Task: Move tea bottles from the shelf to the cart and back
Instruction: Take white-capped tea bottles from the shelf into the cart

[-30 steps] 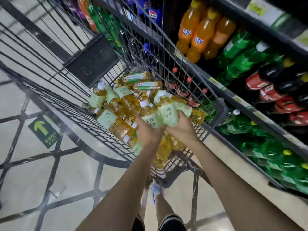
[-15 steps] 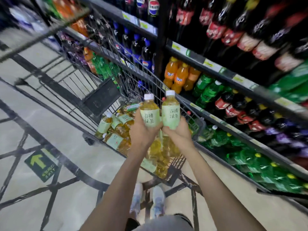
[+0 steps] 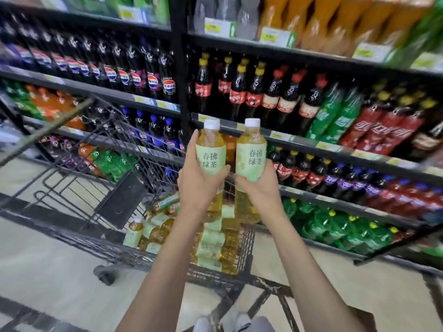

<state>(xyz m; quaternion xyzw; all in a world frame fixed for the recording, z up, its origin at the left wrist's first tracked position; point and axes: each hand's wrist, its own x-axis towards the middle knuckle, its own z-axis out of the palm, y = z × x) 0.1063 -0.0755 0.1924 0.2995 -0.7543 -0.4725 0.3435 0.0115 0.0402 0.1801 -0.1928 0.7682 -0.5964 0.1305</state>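
Two upright tea bottles with white caps, pale green labels and amber liquid are held side by side above the cart. My left hand (image 3: 197, 185) grips the left tea bottle (image 3: 211, 149). My right hand (image 3: 260, 188) grips the right tea bottle (image 3: 250, 152). Below them, the black wire cart (image 3: 115, 204) holds several more tea bottles (image 3: 155, 230) lying on their sides. Behind the raised bottles stands the shelf (image 3: 311, 144), stocked with soda.
The shelving fills the top and right of the view, with dark cola bottles (image 3: 239, 92), green soda bottles (image 3: 335, 116) and blue-labelled cola (image 3: 134, 77). Yellow price tags line the shelf edges. Pale tiled floor (image 3: 48, 271) lies left of the cart. My shoes (image 3: 223, 322) show below.
Both hands lifted one tea bottle each out of the cart and raised them upright toward the shelf. The view tilted up from the cart to the shelves.
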